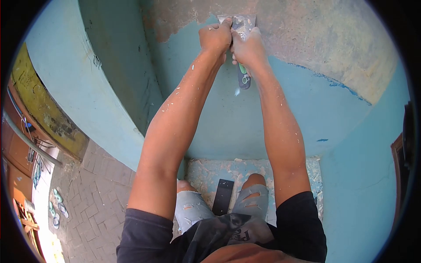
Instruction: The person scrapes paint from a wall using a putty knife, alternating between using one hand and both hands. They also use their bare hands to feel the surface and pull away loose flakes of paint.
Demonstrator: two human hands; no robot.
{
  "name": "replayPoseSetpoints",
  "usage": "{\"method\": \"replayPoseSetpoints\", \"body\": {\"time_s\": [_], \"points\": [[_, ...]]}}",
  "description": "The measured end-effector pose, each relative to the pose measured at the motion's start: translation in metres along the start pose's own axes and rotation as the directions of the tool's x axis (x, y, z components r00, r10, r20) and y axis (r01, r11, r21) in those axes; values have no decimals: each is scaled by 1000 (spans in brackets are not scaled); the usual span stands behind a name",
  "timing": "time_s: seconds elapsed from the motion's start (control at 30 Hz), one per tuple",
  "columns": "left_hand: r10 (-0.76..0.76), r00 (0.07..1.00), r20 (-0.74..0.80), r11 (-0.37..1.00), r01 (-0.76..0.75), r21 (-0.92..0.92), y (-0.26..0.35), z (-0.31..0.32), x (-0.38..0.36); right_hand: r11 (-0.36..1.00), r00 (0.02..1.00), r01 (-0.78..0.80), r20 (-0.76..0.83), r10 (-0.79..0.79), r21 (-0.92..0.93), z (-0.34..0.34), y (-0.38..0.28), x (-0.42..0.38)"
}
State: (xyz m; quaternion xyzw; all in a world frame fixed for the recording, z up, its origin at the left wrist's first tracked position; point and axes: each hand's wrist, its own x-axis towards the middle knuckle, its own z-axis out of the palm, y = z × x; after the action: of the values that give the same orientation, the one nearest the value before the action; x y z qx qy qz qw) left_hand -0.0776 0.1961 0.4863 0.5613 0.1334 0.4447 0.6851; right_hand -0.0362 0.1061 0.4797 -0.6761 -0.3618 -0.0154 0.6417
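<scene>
Both my hands are on a wide metal scraper (245, 22) with a dark and green handle, held against the wall at the top of the view. My right hand (252, 48) is wrapped round the handle, whose end sticks out below it. My left hand (215, 39) is closed at the left side of the blade, its fingertips pressed near the metal. The blade lies where blue paint (188, 57) meets a bare, grey-brown patch (315, 39). Pale flakes cling to both forearms.
A blue pillar (105, 79) juts out at the left. Below me, a ledge (201, 168) is strewn with paint chips, and a dark flat bar (223, 197) lies between my knees. Sandals (57, 208) rest on the paving at lower left. A dark frame (398, 171) is at the right.
</scene>
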Motion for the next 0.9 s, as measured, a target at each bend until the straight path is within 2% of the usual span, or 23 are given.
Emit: {"method": "replayPoseSetpoints", "body": {"time_s": [0.07,0.13,0.2,0.27,0.33,0.37,0.47,0.53,0.6,0.67,0.7,0.77,0.83,0.9], "points": [[3,999,-32,1000,-2,21,-5,0,-7,1000,1000,-11,8,11,-2,-4,1,-8],[4,997,-80,991,7,135,-21,-7,-18,998,999,-37,34,39,-45,-3,18,-16],[-8,998,-65,992,16,121,-42,-16,-17,996,998,-48,26,50,-73,5,35,-25],[54,996,-75,998,-53,25,-48,-16,0,995,999,-46,11,47,-94,7,30,-13],[32,997,-75,999,-35,-38,-31,-13,0,994,995,26,103,-15,-105,0,16,-4],[15,998,-67,995,-21,-96,-28,-13,-2,994,994,11,105,0,-108,0,15,-7],[12,998,-58,999,-14,-50,-39,-16,-10,985,998,22,63,-11,-170,1,16,-13],[29,998,-63,999,-30,-17,-40,-17,-10,995,998,-47,38,51,-88,5,27,-19],[64,996,-68,998,-63,13,-26,-15,0,994,999,16,39,-12,-107,8,11,-1],[65,995,-78,991,-73,-114,-14,-11,6,989,998,47,49,-41,-140,7,2,0],[57,995,-79,991,-66,-113,-18,-11,6,986,998,43,51,-35,-161,5,-1,-3],[37,997,-72,999,-38,-10,-28,-16,4,983,998,33,56,-23,-179,5,4,-11],[31,997,-70,998,-28,51,-37,-19,4,998,998,-56,20,56,-26,9,23,-22],[64,993,-96,994,-55,95,-25,-16,7,999,999,1,35,0,-45,11,10,-8]]}}
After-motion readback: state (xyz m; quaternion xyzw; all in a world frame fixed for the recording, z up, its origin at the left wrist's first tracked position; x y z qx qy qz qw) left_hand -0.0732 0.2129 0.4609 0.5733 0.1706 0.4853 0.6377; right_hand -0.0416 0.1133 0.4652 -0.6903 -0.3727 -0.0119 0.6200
